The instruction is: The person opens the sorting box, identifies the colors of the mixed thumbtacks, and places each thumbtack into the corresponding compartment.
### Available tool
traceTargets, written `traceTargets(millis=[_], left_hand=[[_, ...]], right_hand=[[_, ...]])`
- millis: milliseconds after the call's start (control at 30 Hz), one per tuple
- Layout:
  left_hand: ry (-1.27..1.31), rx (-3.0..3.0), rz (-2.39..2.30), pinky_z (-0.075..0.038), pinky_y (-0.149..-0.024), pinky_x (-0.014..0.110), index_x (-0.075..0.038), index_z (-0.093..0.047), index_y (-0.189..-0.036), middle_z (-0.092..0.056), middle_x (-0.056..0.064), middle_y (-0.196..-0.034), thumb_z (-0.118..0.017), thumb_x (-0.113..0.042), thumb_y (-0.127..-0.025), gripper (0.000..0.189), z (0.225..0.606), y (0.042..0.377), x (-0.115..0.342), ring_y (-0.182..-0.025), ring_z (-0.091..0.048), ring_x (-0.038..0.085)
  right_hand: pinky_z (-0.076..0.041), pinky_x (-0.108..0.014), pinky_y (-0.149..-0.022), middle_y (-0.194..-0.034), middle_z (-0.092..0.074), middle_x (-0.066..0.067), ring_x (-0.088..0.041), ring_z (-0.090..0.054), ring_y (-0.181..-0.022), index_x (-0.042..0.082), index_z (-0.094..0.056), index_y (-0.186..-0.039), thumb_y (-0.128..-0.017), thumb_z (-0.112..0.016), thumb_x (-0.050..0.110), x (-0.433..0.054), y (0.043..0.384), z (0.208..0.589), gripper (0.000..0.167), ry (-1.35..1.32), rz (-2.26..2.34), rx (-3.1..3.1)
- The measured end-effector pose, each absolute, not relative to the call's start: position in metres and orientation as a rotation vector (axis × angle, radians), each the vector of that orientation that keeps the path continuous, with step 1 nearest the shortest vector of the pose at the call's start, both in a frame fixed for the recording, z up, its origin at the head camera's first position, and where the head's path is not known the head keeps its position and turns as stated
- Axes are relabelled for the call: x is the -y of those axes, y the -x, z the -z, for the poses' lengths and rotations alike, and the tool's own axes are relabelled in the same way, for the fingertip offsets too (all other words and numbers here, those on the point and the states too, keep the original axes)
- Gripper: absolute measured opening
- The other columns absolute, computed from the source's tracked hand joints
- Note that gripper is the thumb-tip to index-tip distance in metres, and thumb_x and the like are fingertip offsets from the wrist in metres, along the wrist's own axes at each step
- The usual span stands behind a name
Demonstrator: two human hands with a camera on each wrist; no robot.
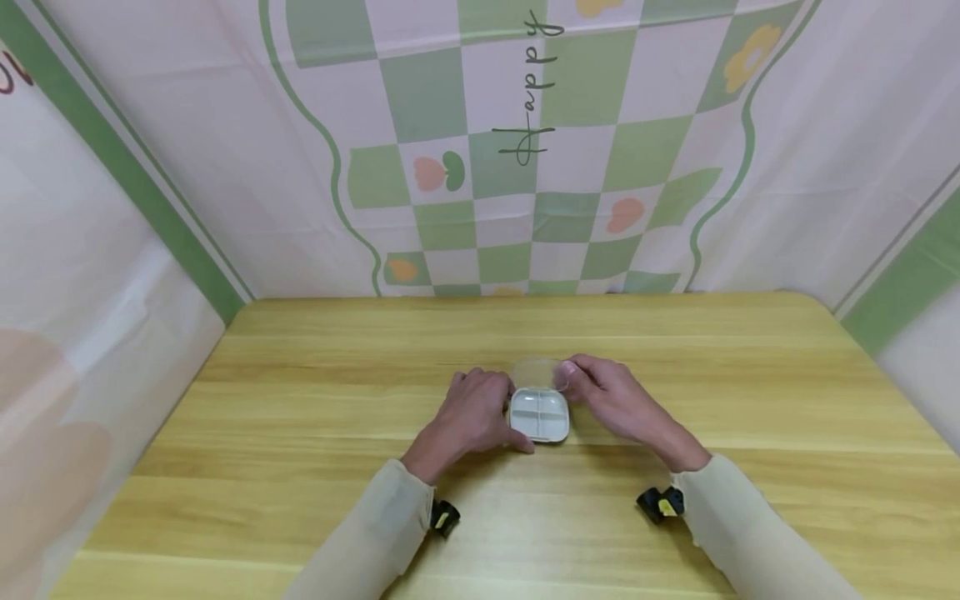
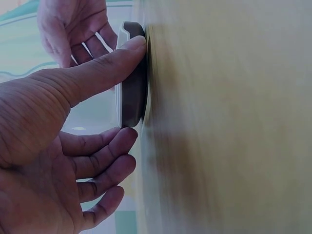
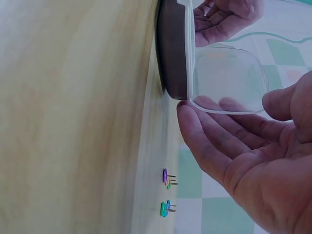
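A small pill case (image 1: 553,429) lies on the table, its white inside split into several compartments that look bare. Its clear lid (image 3: 229,73) stands raised at the far side, and the dark outer shell (image 2: 132,92) shows in the wrist views. My left hand (image 1: 476,410) holds the case from the left, thumb along its near side and fingertips by the other end. From the right, my right hand (image 1: 617,403) pinches the lid's edge between thumb and fingers. Those fingertips look blurred in the head view.
Several thumbtacks, among them a purple one (image 3: 165,175) and a green one (image 3: 163,209), lie points up on the wooden table (image 1: 300,400), beyond the right hand in its wrist view. A checked cloth (image 1: 502,225) hangs behind the table's far edge.
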State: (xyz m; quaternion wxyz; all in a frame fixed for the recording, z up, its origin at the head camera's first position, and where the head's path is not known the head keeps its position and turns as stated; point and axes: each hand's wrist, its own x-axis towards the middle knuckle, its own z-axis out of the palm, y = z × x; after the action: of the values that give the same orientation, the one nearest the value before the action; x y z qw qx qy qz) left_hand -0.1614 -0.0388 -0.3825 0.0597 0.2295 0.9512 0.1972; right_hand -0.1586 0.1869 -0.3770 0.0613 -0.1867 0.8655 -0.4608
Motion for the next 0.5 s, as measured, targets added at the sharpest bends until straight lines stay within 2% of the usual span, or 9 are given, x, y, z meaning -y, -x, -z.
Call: traceTargets(millis=[200, 500], left_hand=[[-0.713, -2.874, -0.587, -0.038, -0.082, 0.037, -0.014, -0.068, -0.097, -0.061, -0.011, -0.081, -0.096, -0.051, -0.061, 0.058, 0.3824, 0.1619, 0.0388, -0.083, -0.053, 0.014], [-0.727, -2.882, -0.551, -0.037, -0.081, 0.036, -0.014, -0.068, -0.099, -0.060, -0.010, -0.082, -0.095, -0.053, -0.061, 0.061, 0.3821, 0.1621, 0.0383, -0.082, -0.052, 0.014]], right_hand=[[-0.057, -0.039, -0.081, -0.107, -0.068, -0.018, -0.029, -0.069, -0.097, -0.008, -0.064, -0.114, -0.111, -0.040, 0.017, -0.1866, 0.1599, 0.3792, 0.034, 0.534, 1.448, -2.587], [-0.057, -0.039, -0.082, -0.108, -0.068, -0.020, -0.031, -0.070, -0.098, -0.009, -0.062, -0.115, -0.112, -0.039, 0.017, -0.1870, 0.1607, 0.3812, 0.035, 0.478, 1.496, -2.546]])
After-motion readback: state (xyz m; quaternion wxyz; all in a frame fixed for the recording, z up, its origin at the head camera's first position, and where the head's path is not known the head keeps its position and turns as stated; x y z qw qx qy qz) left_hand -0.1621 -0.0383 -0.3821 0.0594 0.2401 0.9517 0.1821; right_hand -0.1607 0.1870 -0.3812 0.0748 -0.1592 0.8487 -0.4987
